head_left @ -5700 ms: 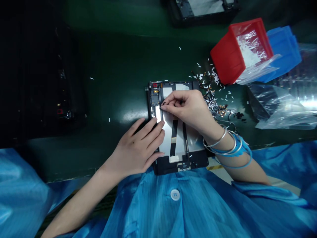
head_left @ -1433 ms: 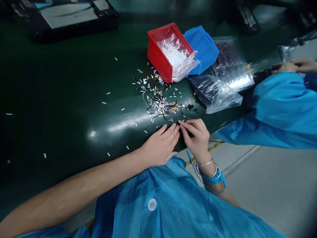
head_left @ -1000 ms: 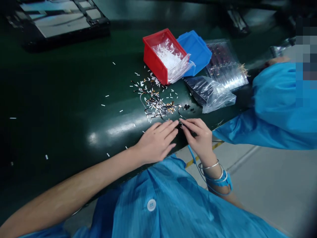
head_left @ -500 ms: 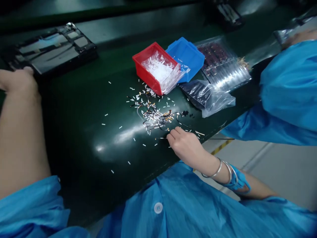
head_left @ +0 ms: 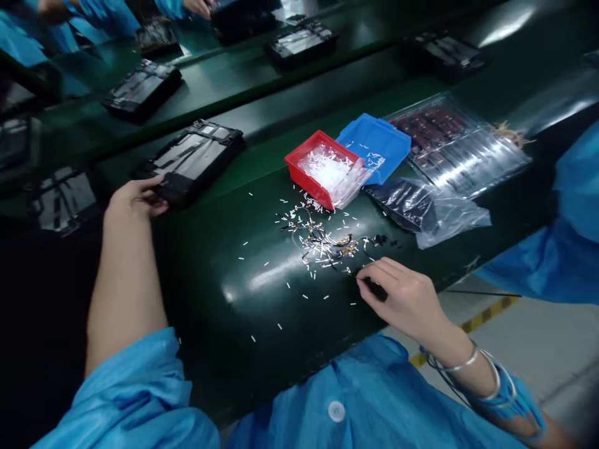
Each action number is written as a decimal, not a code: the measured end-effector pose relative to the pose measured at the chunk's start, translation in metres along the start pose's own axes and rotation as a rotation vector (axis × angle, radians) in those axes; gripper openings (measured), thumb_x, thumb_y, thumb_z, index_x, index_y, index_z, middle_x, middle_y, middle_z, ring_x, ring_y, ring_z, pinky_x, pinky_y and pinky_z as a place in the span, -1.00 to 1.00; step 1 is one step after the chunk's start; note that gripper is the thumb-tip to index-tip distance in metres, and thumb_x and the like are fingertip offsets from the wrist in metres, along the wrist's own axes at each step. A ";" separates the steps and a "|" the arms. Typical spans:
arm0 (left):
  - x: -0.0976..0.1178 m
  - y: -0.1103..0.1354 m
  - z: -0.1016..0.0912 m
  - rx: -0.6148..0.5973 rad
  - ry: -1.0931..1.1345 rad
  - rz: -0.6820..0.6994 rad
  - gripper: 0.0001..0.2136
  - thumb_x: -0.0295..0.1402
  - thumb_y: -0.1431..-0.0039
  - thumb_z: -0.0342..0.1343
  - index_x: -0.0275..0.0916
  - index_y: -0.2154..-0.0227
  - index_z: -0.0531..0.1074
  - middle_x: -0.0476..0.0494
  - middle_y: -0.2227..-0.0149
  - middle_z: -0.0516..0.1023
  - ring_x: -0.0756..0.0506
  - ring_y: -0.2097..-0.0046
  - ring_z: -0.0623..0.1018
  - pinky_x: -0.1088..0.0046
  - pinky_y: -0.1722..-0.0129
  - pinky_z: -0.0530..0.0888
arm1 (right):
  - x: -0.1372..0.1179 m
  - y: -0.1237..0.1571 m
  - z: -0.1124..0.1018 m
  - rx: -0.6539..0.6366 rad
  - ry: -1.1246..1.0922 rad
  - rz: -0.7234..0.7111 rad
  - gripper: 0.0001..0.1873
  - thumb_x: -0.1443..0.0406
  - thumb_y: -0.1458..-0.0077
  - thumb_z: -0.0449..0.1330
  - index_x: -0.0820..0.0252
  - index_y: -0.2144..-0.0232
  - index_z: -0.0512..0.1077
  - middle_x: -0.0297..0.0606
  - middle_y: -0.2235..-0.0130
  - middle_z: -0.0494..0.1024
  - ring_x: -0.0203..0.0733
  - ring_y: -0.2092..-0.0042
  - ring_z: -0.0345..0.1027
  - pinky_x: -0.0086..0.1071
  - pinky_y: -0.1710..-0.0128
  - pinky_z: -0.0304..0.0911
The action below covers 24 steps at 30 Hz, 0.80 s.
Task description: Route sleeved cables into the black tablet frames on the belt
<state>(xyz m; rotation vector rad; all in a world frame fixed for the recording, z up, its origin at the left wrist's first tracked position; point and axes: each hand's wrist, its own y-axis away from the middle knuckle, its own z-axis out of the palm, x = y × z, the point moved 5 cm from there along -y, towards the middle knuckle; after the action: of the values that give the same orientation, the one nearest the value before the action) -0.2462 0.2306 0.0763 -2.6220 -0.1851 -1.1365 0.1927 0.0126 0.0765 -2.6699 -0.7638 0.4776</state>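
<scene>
My left hand [head_left: 139, 196] grips the near corner of a black device housing [head_left: 194, 156] with silver panels inside, thumb on top and fingers curled at its edge. My right hand [head_left: 397, 290] is closed in a pinch just above the green work surface. What looks like the end of a thin cable shows at its fingertips; the rest is hidden by the hand. Beside those fingertips lies a tangled pile of thin black and grey cables [head_left: 327, 246] with small gold ends. Short white tubes [head_left: 326, 297] are scattered around the pile.
A red bin [head_left: 299, 176] holds a plastic bag of white tubes, against a blue bin [head_left: 397, 146]. Right of them lie a clear bag of black parts [head_left: 407, 206] and a clear tray [head_left: 496, 165]. More housings [head_left: 143, 87] stand behind. Co-workers' sleeves [head_left: 528, 262] show right and far left.
The view has swung left and up, so things appear lower and further right. The housing has come fully into sight with my left hand at its corner. My right hand stays pinched beside the pile.
</scene>
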 end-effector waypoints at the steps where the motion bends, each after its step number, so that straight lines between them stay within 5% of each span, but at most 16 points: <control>1: 0.001 0.008 0.004 -0.003 0.057 -0.120 -0.71 -0.25 -0.26 0.09 -0.29 0.03 0.37 -0.18 0.07 0.45 -0.09 0.14 0.52 0.26 0.17 0.52 | 0.000 0.000 -0.004 0.026 -0.034 0.000 -0.86 0.43 -0.09 0.09 0.16 0.47 0.37 -0.34 0.49 0.50 -0.28 0.44 0.36 -0.41 0.47 0.24; 5: 0.018 0.073 0.029 0.057 0.351 -0.469 -0.70 -0.25 -0.26 0.07 -0.30 0.03 0.36 -0.20 0.03 0.44 -0.13 0.09 0.51 0.22 0.13 0.50 | -0.002 -0.008 -0.019 0.160 -0.155 -0.037 -0.87 0.47 -0.05 0.14 0.14 0.42 0.35 -0.32 0.45 0.53 -0.27 0.39 0.40 -0.38 0.37 0.35; 11: 0.065 0.258 0.063 0.094 0.739 -0.675 -0.83 -0.26 -0.08 0.17 -0.26 0.35 0.43 -0.11 0.24 0.59 -0.15 0.11 0.57 0.30 0.14 0.52 | -0.009 -0.028 -0.019 0.296 -0.287 -0.126 -0.85 0.49 -0.04 0.15 0.14 0.41 0.38 -0.27 0.41 0.56 -0.24 0.37 0.43 -0.35 0.38 0.37; 14: 0.092 0.345 0.076 -0.024 0.917 -0.774 -0.76 -0.23 0.05 0.28 -0.31 0.44 0.46 -0.28 0.20 0.61 -0.28 0.02 0.55 0.26 0.14 0.54 | -0.019 -0.037 -0.010 0.308 -0.357 -0.183 -0.85 0.49 -0.04 0.15 0.16 0.42 0.38 -0.26 0.42 0.55 -0.24 0.36 0.42 -0.33 0.37 0.38; 16: 0.112 0.385 0.090 -0.291 1.149 -0.925 -0.75 -0.28 -0.01 0.26 -0.31 0.26 0.49 -0.33 0.09 0.58 -0.27 -0.02 0.53 0.35 0.21 0.55 | -0.029 -0.042 -0.005 0.295 -0.381 -0.243 -0.85 0.49 -0.06 0.13 0.16 0.41 0.39 -0.27 0.42 0.55 -0.24 0.36 0.43 -0.33 0.37 0.38; 18: 0.134 0.405 0.097 -0.652 1.287 -0.979 -0.70 -0.29 -0.09 0.21 -0.36 0.15 0.48 -0.41 0.14 0.58 -0.26 0.11 0.60 0.44 0.37 0.55 | -0.041 -0.044 -0.003 0.286 -0.373 -0.326 -0.85 0.49 -0.06 0.13 0.16 0.40 0.40 -0.28 0.42 0.56 -0.25 0.36 0.43 -0.34 0.37 0.39; 20: 0.147 0.396 0.094 -0.817 1.293 -0.860 -0.67 -0.23 -0.16 0.14 -0.43 0.16 0.48 -0.46 0.24 0.60 -0.22 0.30 0.64 0.49 0.50 0.51 | -0.054 -0.044 -0.006 0.291 -0.323 -0.416 -0.85 0.50 -0.06 0.13 0.18 0.41 0.40 -0.27 0.41 0.57 -0.25 0.35 0.43 -0.36 0.39 0.38; 24: 0.154 0.331 0.083 -0.631 1.176 -0.554 -0.59 -0.07 -0.15 0.12 -0.38 0.18 0.45 -0.36 0.30 0.60 -0.13 0.40 0.61 0.56 0.59 0.44 | -0.071 -0.042 -0.015 0.323 -0.155 -0.532 -0.87 0.51 -0.04 0.17 0.21 0.41 0.42 -0.22 0.39 0.59 -0.23 0.37 0.41 -0.38 0.45 0.35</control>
<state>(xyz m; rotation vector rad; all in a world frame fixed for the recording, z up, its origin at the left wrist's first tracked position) -0.0084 -0.0592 0.0680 -1.8140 -0.3313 -3.0827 0.1237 0.0037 0.1223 -2.0434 -1.2698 0.6033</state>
